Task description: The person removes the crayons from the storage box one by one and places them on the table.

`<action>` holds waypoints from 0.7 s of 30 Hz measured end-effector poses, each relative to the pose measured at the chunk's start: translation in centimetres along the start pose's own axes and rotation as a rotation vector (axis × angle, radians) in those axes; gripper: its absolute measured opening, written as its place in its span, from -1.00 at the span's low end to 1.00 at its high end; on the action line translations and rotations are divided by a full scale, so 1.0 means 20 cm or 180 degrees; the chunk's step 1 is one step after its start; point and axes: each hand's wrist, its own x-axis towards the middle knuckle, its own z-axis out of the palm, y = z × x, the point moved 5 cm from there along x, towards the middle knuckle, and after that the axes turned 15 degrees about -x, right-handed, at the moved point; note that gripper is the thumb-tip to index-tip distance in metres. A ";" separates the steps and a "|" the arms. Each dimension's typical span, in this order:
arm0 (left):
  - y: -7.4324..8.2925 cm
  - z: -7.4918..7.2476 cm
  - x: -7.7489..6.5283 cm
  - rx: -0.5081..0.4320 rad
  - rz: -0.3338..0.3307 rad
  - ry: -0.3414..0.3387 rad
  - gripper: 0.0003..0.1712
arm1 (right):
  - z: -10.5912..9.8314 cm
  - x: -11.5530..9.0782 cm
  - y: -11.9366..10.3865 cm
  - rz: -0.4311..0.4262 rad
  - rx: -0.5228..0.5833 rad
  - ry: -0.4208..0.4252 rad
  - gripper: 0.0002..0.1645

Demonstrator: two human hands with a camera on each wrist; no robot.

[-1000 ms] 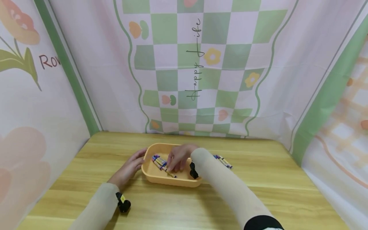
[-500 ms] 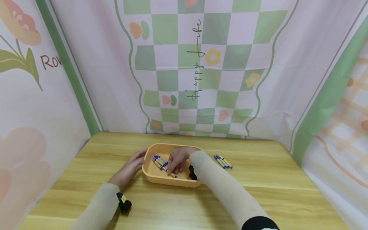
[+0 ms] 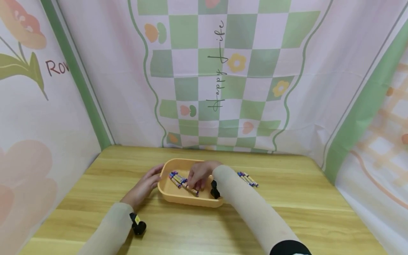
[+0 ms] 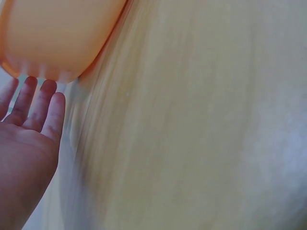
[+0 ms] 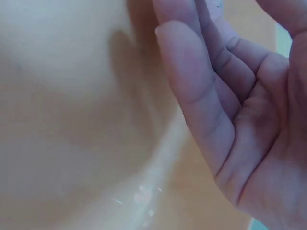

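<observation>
In the oblong orange plastic basket [image 3: 188, 200], slim paper-wrapped tan crayons [image 3: 193, 191] slant far-left to near-right by the right hand [image 3: 201, 173], whose pinch I cannot tell; the left hand [image 3: 143, 187], fingers apart, touches the basket.

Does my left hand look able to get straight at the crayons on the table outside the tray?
Probably not directly: the left hand is left of the tray, so tray and right sleeve lie between it and those crayons.

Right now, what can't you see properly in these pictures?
Head view: whether the right hand grips anything; the hand itself hides it.
Head view: part of the tray, behind the right sleeve.
Head view: print on the crayons, too small.
Left wrist view: the tray's rest, past the top edge.
</observation>
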 end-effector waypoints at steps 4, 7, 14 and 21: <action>0.00 0.00 0.01 0.0009 -0.0004 -0.0003 -0.30 | -0.06 -0.03 0.02 -0.0040 0.0062 0.0086 -0.90; 0.00 0.00 0.01 0.0010 -0.0010 0.0004 -0.30 | -0.10 -0.07 0.03 -0.0036 0.0114 0.0132 -0.88; 0.00 0.01 0.01 0.0015 0.0019 -0.0012 -0.31 | -0.21 -0.22 0.06 0.0018 -0.0044 0.0211 -0.83; 0.00 0.00 0.01 -0.0011 0.0038 -0.0006 -0.30 | -0.33 -0.43 0.14 0.0076 -0.0167 0.0624 -0.66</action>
